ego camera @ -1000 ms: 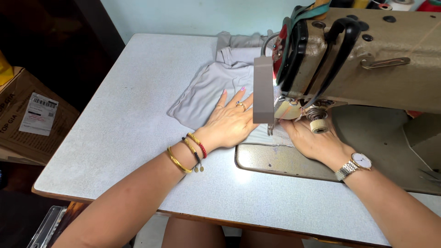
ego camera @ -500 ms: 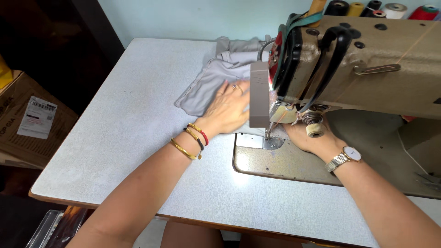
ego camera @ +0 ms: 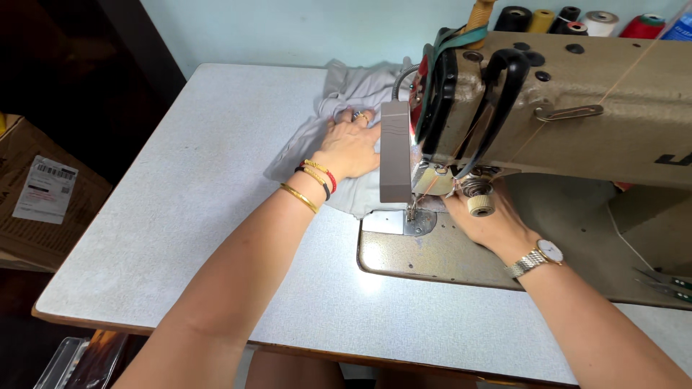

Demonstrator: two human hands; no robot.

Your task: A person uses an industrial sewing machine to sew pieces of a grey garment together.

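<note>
Cardboard box [ego camera: 43,194]: at 9 o'clock, off the tabletop's left edge, brown, with a white label stuck on its top.
Tabletop [ego camera: 180,209]: pale grey and speckled, with a wooden edge along the near side; it carries the cloth and the machine.
Left hand [ego camera: 351,148]: just above the centre, toward 12 o'clock, laid flat and open, palm down on the cloth, fingers spread and pointing away from the person; it presses the fabric but grips nothing. Rings show on the fingers, and gold, red and dark bangles [ego camera: 315,181] circle the wrist.
Grey cloth [ego camera: 339,108]: light grey, soft and thin, rumpled into folds at its far end around 12 o'clock, smoother under the palm; it runs from the far middle of the tabletop down to the needle area, where its near edge slips under the machine's head.
Needle plate [ego camera: 404,222]: shiny metal, at the centre, just right of the cloth's near edge.
Sewing machine [ego camera: 577,108]: beige, heavy, filling 1 to 3 o'clock, a thin thread running across its body.
Right hand [ego camera: 490,216]: at about 3 o'clock, under the machine's arm beside the needle, palm down; its fingers are hidden by the machine, so how far it is open and what it touches cannot be told. A metal wristwatch [ego camera: 539,258] sits on the wrist.
Thread spools [ego camera: 569,18]: at 1 o'clock behind the machine, black, yellow, white and red.
</note>
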